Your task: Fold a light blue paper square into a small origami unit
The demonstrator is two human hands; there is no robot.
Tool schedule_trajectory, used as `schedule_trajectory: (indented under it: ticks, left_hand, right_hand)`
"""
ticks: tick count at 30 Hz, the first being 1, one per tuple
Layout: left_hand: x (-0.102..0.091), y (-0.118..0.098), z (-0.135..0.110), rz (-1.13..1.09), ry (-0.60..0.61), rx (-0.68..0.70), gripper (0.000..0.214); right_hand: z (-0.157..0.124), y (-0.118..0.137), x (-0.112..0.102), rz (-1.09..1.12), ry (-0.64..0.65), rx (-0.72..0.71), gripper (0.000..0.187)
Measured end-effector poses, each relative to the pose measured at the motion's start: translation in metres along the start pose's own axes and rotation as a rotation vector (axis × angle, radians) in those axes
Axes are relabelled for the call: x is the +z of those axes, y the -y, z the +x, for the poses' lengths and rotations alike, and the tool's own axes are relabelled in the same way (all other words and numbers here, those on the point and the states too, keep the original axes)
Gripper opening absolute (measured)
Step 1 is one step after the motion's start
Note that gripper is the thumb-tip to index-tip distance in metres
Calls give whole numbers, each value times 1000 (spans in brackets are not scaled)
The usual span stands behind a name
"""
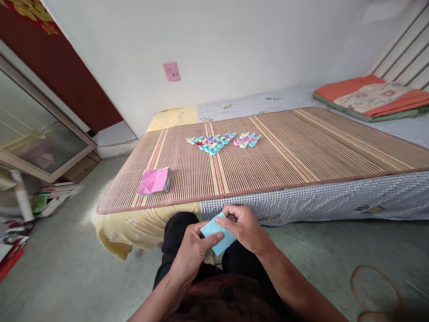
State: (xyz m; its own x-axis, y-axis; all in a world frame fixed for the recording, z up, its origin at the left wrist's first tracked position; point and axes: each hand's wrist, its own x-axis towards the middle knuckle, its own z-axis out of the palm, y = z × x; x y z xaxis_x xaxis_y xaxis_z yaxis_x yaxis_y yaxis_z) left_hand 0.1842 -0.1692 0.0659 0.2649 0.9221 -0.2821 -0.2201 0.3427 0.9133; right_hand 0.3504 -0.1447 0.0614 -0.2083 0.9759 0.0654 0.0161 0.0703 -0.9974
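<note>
Above my lap, a light blue piece of paper (224, 243), folded to a small rectangle, is held between both hands. My left hand (196, 246) pinches its left side, thumb on top. My right hand (243, 226) grips its upper right edge, the thumb pressing the face and the other fingers partly hidden behind. On the bamboo mat (275, 161) in front of me lies a stack of square paper (153, 180) with a creased pink sheet on top. Farther back, small folded paper pieces (212, 143) form a colourful triangle, with a smaller group (247, 140) to its right.
The mat covers a bed with a checked sheet (301, 203) and a yellow cloth (147, 223). A folded orange quilt (372, 96) lies at the far right. A pink note (172, 71) is on the wall. A glass-fronted cabinet (40, 125) stands left, near books (55, 194) on the floor.
</note>
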Motion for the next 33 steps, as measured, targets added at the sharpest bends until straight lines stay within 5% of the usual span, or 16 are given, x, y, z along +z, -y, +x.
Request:
schedule_trajectory:
  ticks: [6,12,17,21,26,33]
  left_hand:
    - [0,0,2,-88,-43,-18,28]
    - [-6,-1,10,-196,-113,60,25]
    - [-10,-2,12,-204,-106,108,23]
    - [-12,-3,12,-137,-115,143,23]
    - [-10,-2,7,6,-73,158,26]
    - [-7,-8,1,166,-39,179,33]
  right_hand:
    - [7,-4,-16,85,-163,-26,35]
    - [-3,-5,-11,44,91,0,37]
    - [-5,-7,-5,30,25,-43,37]
    - [-2,-3,-11,73,-34,-58,33]
    - [-1,2,-5,115,58,-56,20]
    - [-3,2,6,96,-11,-99,30]
